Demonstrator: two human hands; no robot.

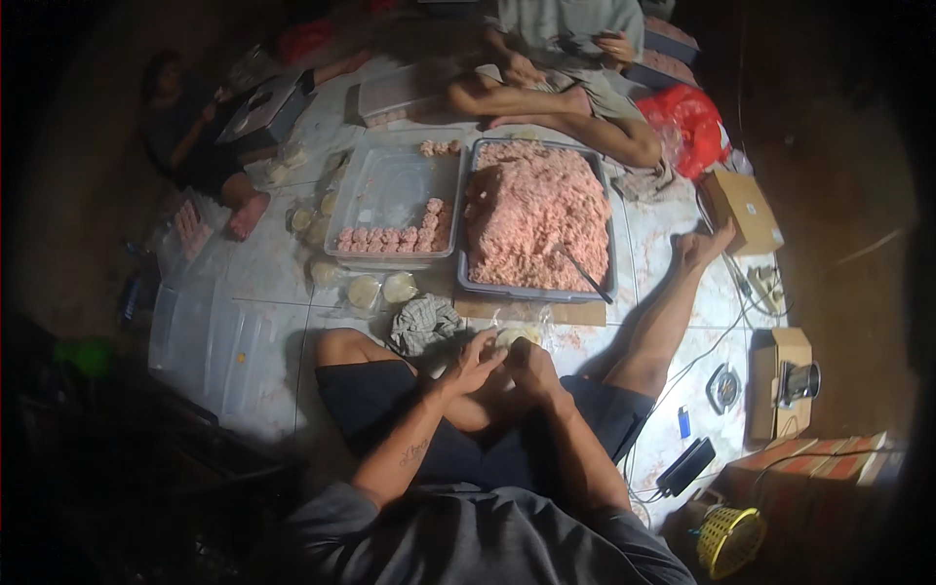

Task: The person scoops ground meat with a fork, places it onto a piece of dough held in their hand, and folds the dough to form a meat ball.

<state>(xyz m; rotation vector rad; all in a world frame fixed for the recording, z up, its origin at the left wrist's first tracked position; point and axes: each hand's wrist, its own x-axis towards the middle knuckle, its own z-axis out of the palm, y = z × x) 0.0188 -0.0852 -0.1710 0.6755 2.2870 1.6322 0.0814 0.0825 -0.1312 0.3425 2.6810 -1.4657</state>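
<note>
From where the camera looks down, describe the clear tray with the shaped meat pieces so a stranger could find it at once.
Start at the big grey tub heaped with pink minced meat in the middle of the tiled floor. Directly to its left, touching it, sits the clear plastic tray. Unlike the tub, it is see-through and mostly bare, with small shaped meat pieces rowed along its near edge.

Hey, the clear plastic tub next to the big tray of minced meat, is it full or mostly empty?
Mostly empty. The clear tub holds only rows of shaped pink pieces along its near side and right wall; the rest of its bottom is bare.

Dim light from overhead falls on the middle of my view; the fisheye rim bends, blurs, goes black.
</note>
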